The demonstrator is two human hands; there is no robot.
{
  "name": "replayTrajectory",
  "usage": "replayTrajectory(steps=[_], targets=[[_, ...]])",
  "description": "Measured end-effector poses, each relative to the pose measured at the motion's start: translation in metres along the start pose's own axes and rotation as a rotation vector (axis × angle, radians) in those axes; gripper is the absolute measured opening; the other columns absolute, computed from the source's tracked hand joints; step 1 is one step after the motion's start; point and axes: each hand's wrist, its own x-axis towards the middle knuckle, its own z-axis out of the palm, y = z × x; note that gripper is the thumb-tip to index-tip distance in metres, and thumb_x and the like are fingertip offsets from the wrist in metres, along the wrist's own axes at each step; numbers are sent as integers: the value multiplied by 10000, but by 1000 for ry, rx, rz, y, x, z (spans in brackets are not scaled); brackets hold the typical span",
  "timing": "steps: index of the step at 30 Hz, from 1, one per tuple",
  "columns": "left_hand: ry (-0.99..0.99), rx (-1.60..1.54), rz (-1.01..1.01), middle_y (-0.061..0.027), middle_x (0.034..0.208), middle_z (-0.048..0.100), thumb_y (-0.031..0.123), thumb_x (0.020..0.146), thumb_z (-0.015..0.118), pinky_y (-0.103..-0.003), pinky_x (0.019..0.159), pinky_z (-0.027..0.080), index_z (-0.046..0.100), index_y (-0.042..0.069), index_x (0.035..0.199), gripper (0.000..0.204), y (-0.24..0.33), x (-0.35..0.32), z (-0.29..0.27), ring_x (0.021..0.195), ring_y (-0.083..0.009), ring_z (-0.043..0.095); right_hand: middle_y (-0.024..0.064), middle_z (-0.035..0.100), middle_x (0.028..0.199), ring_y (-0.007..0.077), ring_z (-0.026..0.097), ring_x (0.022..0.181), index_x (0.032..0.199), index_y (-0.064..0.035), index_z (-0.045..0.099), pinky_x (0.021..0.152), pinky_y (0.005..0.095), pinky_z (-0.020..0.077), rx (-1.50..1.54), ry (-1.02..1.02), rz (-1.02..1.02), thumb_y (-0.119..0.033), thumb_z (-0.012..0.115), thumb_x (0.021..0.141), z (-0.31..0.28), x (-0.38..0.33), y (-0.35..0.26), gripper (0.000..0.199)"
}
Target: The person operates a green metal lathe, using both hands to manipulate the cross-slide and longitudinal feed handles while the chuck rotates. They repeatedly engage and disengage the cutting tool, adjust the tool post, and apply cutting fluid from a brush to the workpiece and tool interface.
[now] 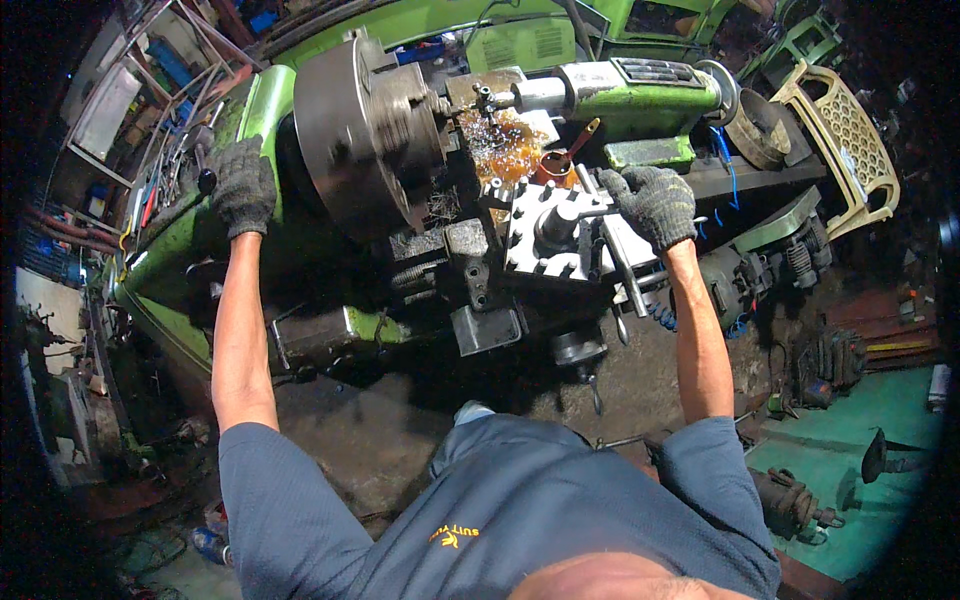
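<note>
Setting was a metalworking machine shop: a green lathe (640, 95) with large steel chuck (350, 130), metal swarf (500, 145) around the tool post (555, 230), racked tools (165, 165) behind, machine parts (800, 500) on grimy floor

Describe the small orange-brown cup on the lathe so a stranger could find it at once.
Start at the big round grey steel chuck of the green lathe. Just to its right, past the wet golden metal shavings, stands the small orange-brown cup, close to the gloved right hand. It alone has a handle sticking out.
</note>
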Motion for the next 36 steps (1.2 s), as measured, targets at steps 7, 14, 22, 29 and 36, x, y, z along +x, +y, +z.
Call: replayTrajectory(steps=[7, 14, 22, 29, 36], targets=[[-28, 44, -20, -133, 1271, 640, 260, 937, 560, -467, 1098, 383, 639, 104, 1280, 384, 2, 0, 2, 1226, -331, 554, 180, 707, 795, 380, 692, 769, 856, -144, 777, 713, 498, 535, -16, 21, -31, -555, 565, 907, 6, 2, 5, 465], [-21, 33, -16, -129, 1263, 640, 264, 936, 560, -467, 1113, 363, 639, 113, 1282, 386, 0, -2, 2, 1225, -331, 552, 189, 704, 784, 383, 693, 755, 848, -136, 775, 705, 496, 538, -14, 29, -24, -558, 562, 911, 10, 1, 7, 476], [-15, 8, -14, -130, 1256, 648, 258, 931, 567, -456, 1099, 384, 646, 110, 1282, 389, 0, 0, 1, 1216, -332, 560, 172, 709, 787, 372, 696, 756, 850, -155, 779, 710, 482, 540, -12, 25, -24, -567, 560, 911, 9, 3, 6, 471], [4, 1, -7, -135, 1244, 655, 254, 926, 573, -448, 1084, 400, 659, 105, 1262, 377, 1, -1, 0, 1205, -332, 568, 169, 705, 787, 371, 691, 750, 841, -157, 777, 703, 483, 536, 2, 31, -23, -558, 567, 908, 4, 0, 4, 458], [-147, 29, -76, -131, 1278, 634, 241, 921, 583, -462, 1084, 408, 633, 131, 1299, 398, 9, 5, -7, 1217, -336, 560, 186, 700, 796, 385, 688, 769, 829, -137, 768, 703, 499, 532, -19, 57, -14, -554, 554, 910, 6, -3, 8, 475]])
